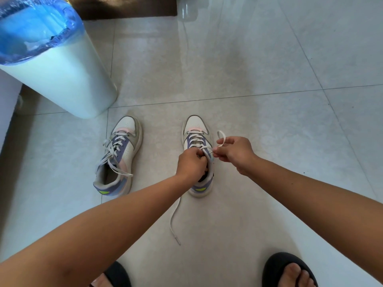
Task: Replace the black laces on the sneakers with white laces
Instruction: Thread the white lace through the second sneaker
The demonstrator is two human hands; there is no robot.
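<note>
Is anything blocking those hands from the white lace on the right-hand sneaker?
Nothing visible: the right hand pinches the flat white lace, and the left hand grips it at the right-hand sneaker.

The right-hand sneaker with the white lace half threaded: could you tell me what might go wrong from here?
1. The long lace end trails loose on the floor toward the slippered foot; stepping on it could yank the right-hand sneaker.
2. The right hand pinches its end up short, so the two ends may finish uneven.
3. The left hand hides the top eyelets; one could be skipped.
</note>
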